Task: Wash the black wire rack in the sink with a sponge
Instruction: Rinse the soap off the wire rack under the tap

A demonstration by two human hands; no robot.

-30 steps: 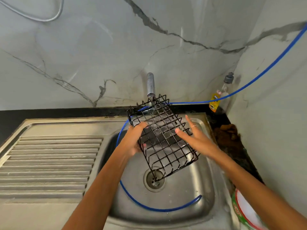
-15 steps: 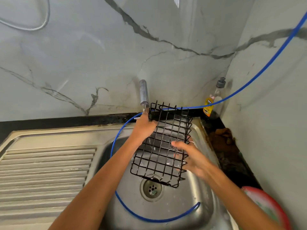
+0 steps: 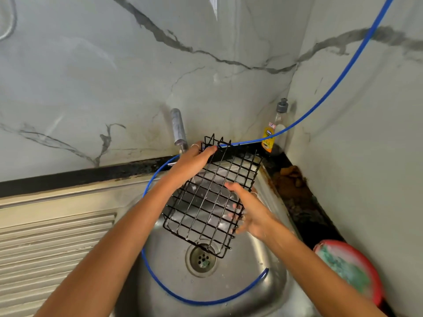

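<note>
The left hand [image 3: 191,162] grips the far top edge of the black wire rack [image 3: 211,197], holding it tilted over the sink [image 3: 270,282], above the drain. The right hand [image 3: 249,211] clasps the rack's right edge, thumb on top and fingers curled behind the wires. To wash it well, I judge the left hand should hold firm while the right fetches the sponge. Right of that hand, a red bowl [image 3: 375,291] holds something green, probably the sponge [image 3: 343,268].

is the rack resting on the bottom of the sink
No, both hands hold the black wire rack tilted in the air above the drain, the left hand at its top and the right hand at its side.
</note>
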